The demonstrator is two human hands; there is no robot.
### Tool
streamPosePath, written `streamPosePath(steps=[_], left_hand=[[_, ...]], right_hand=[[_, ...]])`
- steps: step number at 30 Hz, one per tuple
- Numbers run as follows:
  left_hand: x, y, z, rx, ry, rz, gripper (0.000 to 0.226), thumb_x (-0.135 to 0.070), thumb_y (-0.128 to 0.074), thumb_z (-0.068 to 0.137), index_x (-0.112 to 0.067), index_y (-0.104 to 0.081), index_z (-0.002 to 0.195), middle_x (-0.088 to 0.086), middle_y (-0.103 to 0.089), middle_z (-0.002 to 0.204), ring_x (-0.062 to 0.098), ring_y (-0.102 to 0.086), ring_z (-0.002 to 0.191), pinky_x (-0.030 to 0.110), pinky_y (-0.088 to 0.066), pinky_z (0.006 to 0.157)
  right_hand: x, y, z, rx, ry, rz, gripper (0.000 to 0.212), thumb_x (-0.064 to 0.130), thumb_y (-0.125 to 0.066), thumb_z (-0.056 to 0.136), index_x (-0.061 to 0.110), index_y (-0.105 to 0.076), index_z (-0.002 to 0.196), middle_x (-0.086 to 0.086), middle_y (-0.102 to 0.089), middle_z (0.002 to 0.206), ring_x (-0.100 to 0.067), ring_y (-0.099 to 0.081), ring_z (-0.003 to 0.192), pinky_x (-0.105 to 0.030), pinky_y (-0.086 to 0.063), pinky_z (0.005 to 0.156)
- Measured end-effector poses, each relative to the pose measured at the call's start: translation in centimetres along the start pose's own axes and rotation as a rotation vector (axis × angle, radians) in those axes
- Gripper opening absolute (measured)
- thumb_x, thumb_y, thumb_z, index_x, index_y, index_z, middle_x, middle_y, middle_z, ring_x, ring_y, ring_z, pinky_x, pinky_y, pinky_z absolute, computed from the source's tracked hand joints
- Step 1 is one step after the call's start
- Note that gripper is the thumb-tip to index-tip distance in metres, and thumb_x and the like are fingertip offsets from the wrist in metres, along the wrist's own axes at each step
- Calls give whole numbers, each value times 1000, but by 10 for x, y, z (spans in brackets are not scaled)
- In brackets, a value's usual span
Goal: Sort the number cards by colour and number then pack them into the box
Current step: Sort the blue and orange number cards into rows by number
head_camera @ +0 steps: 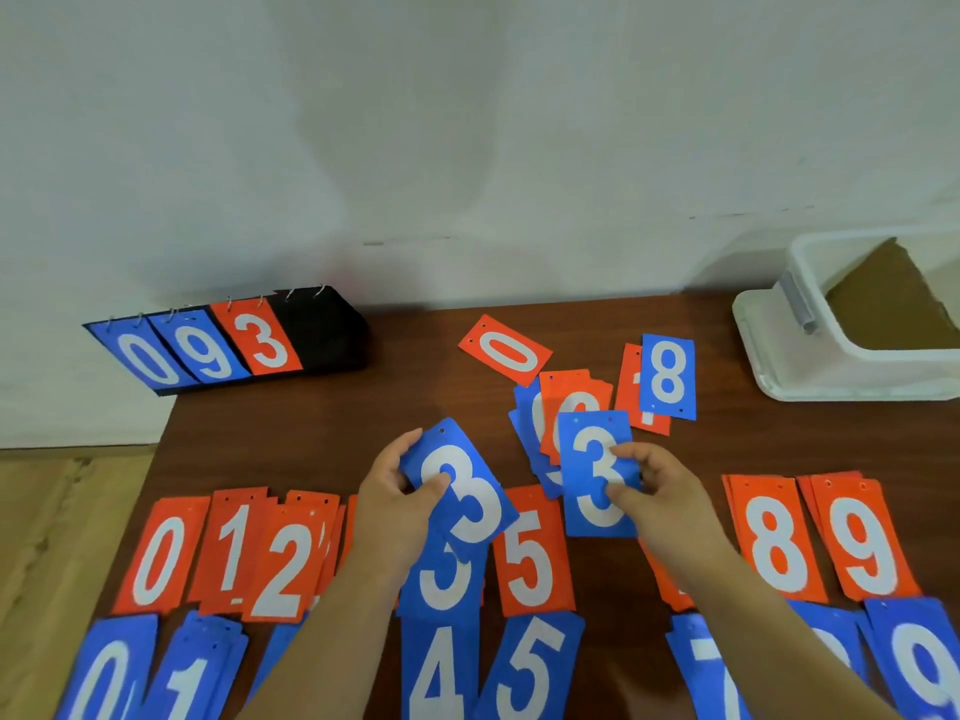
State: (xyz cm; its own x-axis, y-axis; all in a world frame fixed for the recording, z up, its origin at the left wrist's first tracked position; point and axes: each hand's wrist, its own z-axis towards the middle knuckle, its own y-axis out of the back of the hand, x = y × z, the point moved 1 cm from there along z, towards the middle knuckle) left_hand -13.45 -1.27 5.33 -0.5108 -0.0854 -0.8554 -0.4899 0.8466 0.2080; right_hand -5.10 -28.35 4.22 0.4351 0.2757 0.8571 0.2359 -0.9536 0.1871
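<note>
My left hand (400,491) grips a blue card with a white 3 (462,485), tilted, above another blue 3 card (441,579) lying on the brown table (363,407). My right hand (654,485) pinches a second blue 3 card (597,470) upright, just in front of a loose heap of mixed red and blue cards (566,407). Red cards 0, 1, 2, 5, 8, 9 lie in a row across the table; blue cards 0, 1, 4, 5, 7, 9 lie in a nearer row. The white plastic box (831,371) stands open at the back right.
A black flip scoreboard (228,345) showing blue 0, blue 9 and red 3 stands at the table's back left edge. A single red 0 card (506,350) and a blue 8 card (667,376) lie behind the heap. A white wall rises behind.
</note>
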Motion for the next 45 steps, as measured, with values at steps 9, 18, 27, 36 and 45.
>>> streamPosePath(steps=[9,18,27,36,45], left_hand=[[22,66,-49,79,-55,-101,48,-15,-77,90,-36,-60,129,0,-70,120,18,-76,93,46,-64,73],[29,148,-89,110,-149,-89,45,-14,-69,96,-40,-55,130,-7,-67,114,15,-76,84,46,-64,67],[50,201,-92,8,-223,23,46,-7,-66,96,-44,-61,122,-17,-61,123,18,-71,87,49,-63,68],[59,197,-91,38,-171,23,45,-6,-67,96,-42,-59,123,-17,-58,117,17,-70,89,40,-64,61],[69,222,-72,-103,-134,82,47,-9,-67,95,-47,-60,121,-5,-61,126,20,-68,100,39,-64,68]], right_hand=[[10,-109,-90,157,15,16,34,13,-74,91,39,-65,110,11,-62,125,-7,-66,108,-32,-62,78],[14,-169,-162,163,131,-54,34,7,-67,95,29,-60,120,8,-51,82,3,-56,52,-18,-44,48],[1,-182,-191,-38,258,-316,37,11,-57,101,38,-52,127,5,-65,97,-7,-42,36,-21,-39,41],[-12,-169,-194,-23,160,-299,36,11,-60,99,39,-53,121,16,-60,113,-22,-71,79,-34,-60,54],[-53,-150,-170,10,57,-384,26,19,-63,98,32,-58,120,6,-64,113,-7,-65,72,-17,-50,51]])
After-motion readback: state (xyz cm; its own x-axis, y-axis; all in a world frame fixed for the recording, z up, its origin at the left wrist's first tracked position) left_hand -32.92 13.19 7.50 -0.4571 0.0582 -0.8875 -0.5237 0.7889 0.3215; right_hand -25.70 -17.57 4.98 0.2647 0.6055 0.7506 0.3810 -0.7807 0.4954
